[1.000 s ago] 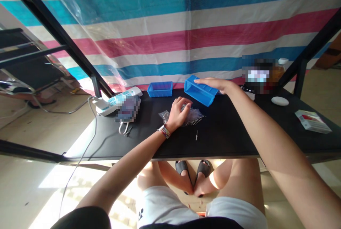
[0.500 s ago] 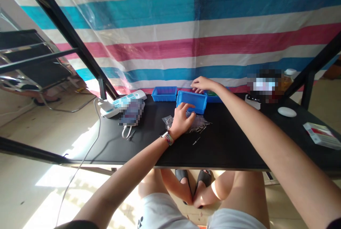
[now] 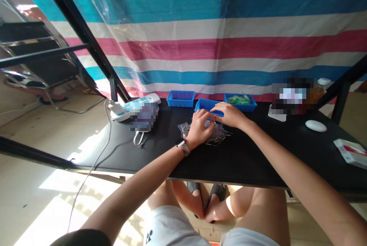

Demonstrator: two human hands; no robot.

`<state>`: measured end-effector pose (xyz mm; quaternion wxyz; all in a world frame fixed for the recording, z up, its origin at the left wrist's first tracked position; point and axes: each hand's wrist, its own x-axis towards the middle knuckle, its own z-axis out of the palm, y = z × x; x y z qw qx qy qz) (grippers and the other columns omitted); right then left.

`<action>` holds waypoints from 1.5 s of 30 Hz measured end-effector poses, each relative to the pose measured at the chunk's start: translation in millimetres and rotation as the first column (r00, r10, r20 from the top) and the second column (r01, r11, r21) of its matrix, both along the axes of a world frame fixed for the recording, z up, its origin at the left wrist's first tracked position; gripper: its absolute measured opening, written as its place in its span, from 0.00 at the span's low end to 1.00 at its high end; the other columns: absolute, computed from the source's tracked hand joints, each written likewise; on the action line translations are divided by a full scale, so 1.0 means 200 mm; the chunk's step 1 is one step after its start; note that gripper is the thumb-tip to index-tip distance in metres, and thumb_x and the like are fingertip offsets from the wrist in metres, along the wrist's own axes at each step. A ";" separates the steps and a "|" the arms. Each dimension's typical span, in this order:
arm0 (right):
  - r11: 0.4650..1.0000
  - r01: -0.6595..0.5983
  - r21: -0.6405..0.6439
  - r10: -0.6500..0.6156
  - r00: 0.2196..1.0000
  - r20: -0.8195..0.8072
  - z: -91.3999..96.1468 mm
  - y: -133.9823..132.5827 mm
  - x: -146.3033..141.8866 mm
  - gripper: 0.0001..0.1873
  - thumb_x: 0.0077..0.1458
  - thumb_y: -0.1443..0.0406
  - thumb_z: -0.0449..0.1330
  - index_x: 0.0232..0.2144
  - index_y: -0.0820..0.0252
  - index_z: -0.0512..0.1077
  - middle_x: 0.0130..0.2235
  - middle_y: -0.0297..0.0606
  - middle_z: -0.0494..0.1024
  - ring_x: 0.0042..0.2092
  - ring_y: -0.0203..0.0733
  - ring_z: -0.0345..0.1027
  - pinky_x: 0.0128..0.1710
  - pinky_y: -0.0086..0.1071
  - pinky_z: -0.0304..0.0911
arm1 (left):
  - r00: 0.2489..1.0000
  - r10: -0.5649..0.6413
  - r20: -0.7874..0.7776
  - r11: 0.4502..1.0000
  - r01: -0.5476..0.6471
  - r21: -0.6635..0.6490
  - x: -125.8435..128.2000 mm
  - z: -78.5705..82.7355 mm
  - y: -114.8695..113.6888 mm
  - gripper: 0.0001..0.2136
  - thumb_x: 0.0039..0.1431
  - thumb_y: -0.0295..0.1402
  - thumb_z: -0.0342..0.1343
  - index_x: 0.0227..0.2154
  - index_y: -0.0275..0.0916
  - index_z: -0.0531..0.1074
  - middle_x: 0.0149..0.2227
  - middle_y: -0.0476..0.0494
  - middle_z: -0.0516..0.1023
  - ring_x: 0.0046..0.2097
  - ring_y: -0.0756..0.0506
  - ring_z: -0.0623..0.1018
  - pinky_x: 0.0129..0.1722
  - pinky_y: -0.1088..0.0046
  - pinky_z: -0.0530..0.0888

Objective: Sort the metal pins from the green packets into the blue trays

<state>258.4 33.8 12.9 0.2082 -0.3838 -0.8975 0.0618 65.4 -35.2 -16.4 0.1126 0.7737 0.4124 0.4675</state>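
My left hand [image 3: 200, 127] rests with curled fingers on a pile of small metal pins and a clear plastic bag [image 3: 218, 135] on the black table [image 3: 252, 154]. My right hand [image 3: 231, 114] lies just to its right, fingers bent over the front edge of a blue tray [image 3: 204, 104] and the pins. What either hand pinches is too small to see. A second blue tray [image 3: 180, 98] stands to the left at the back. A third blue tray [image 3: 240, 102], holding green pieces, stands to the right.
A white power strip [image 3: 134, 106] with its cable lies at the back left, beside a blurred object and a small clip. At the right are a white round object [image 3: 315, 125], a white and red box [image 3: 351, 152] and a black post. A striped tarp hangs behind.
My right hand has set the blue tray down flat behind the pins and come forward to the pile, beside my left hand. The tray with green pieces now shows.
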 end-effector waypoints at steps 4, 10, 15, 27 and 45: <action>0.999 0.031 0.010 -0.032 0.993 0.111 -0.02 0.01 0.00 0.13 0.66 0.62 0.59 0.47 0.59 0.80 0.50 0.47 0.83 0.55 0.55 0.72 0.59 0.44 0.61 | 1.000 -0.010 -0.022 1.000 0.009 -0.027 0.00 -0.01 0.01 0.06 0.61 0.25 0.54 0.30 0.42 0.69 0.37 0.43 0.76 0.43 0.40 0.75 0.50 0.60 0.71; 0.988 0.143 0.064 -0.154 0.967 0.201 -0.03 0.07 -0.08 0.13 0.66 0.67 0.55 0.47 0.62 0.77 0.49 0.49 0.83 0.54 0.55 0.70 0.57 0.42 0.58 | 0.995 -0.098 -0.033 0.993 0.096 -0.072 0.01 -0.02 0.02 0.06 0.59 0.24 0.54 0.30 0.42 0.70 0.36 0.43 0.75 0.42 0.41 0.74 0.46 0.63 0.73; 0.964 0.225 0.144 -0.254 0.938 0.234 -0.05 0.10 -0.15 0.18 0.62 0.72 0.53 0.51 0.62 0.75 0.50 0.50 0.83 0.54 0.57 0.69 0.57 0.45 0.55 | 0.995 -0.094 -0.021 0.993 0.092 -0.077 0.01 -0.02 0.02 0.07 0.59 0.23 0.54 0.29 0.41 0.70 0.36 0.43 0.75 0.41 0.42 0.74 0.45 0.63 0.73; 0.946 0.281 0.160 -0.313 0.918 0.243 -0.09 0.16 -0.22 0.22 0.65 0.73 0.48 0.56 0.64 0.72 0.50 0.55 0.81 0.53 0.59 0.71 0.57 0.47 0.53 | 0.993 -0.103 -0.055 0.990 0.097 -0.107 0.02 -0.03 0.02 0.08 0.58 0.22 0.54 0.29 0.42 0.70 0.35 0.43 0.74 0.42 0.42 0.74 0.46 0.63 0.73; 0.887 0.369 0.278 -0.364 0.929 -0.070 -0.10 0.15 -0.14 0.19 0.62 0.71 0.53 0.54 0.62 0.72 0.52 0.52 0.78 0.55 0.57 0.68 0.62 0.48 0.55 | 0.989 -0.142 0.038 0.981 0.145 -0.129 0.01 -0.02 0.02 0.07 0.58 0.22 0.55 0.29 0.40 0.73 0.35 0.45 0.76 0.41 0.43 0.74 0.45 0.66 0.71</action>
